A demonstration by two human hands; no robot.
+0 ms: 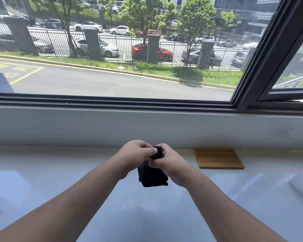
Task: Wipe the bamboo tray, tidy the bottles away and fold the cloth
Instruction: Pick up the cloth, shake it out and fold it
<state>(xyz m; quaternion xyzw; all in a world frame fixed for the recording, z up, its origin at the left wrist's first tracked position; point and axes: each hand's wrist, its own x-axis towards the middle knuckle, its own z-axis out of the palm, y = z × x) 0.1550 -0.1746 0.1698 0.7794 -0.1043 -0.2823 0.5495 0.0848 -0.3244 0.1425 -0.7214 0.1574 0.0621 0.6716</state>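
Gripping the black cloth (152, 175) — left hand (136, 154) and right hand (170, 165) together.

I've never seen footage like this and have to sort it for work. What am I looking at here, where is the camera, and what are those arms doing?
There is no machine here: a person wears a camera on the head, so the one picture looks forward and down along their own bare arms. The left hand and right hand meet in the middle and both grip a small dark cloth, which hangs bunched or partly folded above a glossy white counter. To the right, against the wall under the window, lies a flat bamboo tray with nothing on it. No bottles are in view. Outside the window you see a road, a fence and parked cars.
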